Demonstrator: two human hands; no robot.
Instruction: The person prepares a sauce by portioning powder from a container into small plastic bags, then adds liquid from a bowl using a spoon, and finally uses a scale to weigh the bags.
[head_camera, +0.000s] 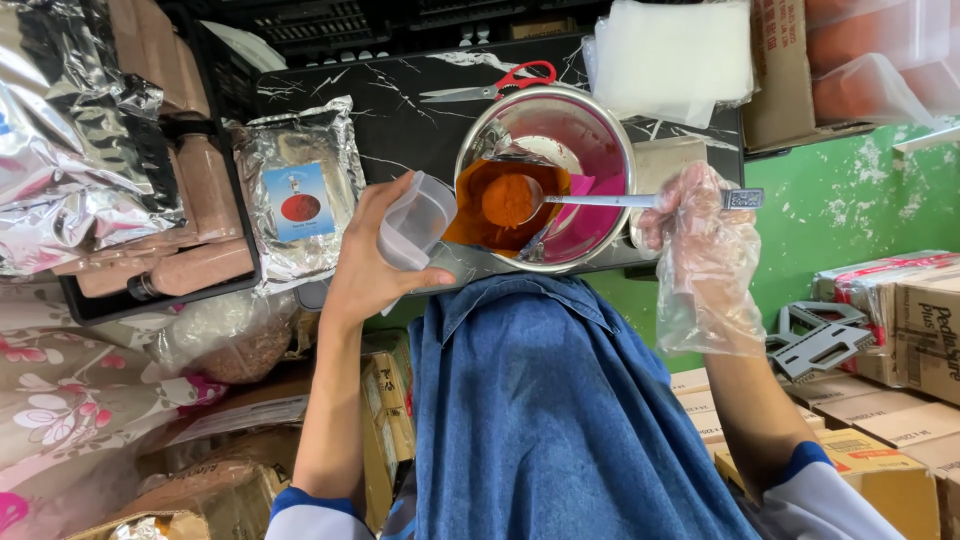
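Landmark: steel bowl (547, 180) on the black worktop (400, 110). Right hand (700, 240), in a loose clear plastic glove, sits just right of the bowl, fingers closed on the end of a metal spoon (620, 200); the spoon reaches left over the bowl with a heaped mound of orange-red powder (508, 198) in it, more powder lying in the bowl below. Left hand (370, 265) is bare, just left of the bowl, fingers wrapped round a small clear plastic tub (415, 220), tilted with its mouth toward the bowl rim, touching or nearly touching it; cannot tell which. Handling, my read: powder is loose and light and spills at any tilt or jolt, so the spoon wants to stay level; gripping at the handle end gives a long lever, and the glove film looks slippery on metal. Tub looks thin-walled, light, flexes if squeezed; side grip near the base suits it. Behind the bowl: red-handled scissors (495, 85). Left of the bowl: foil pouch (300, 195).
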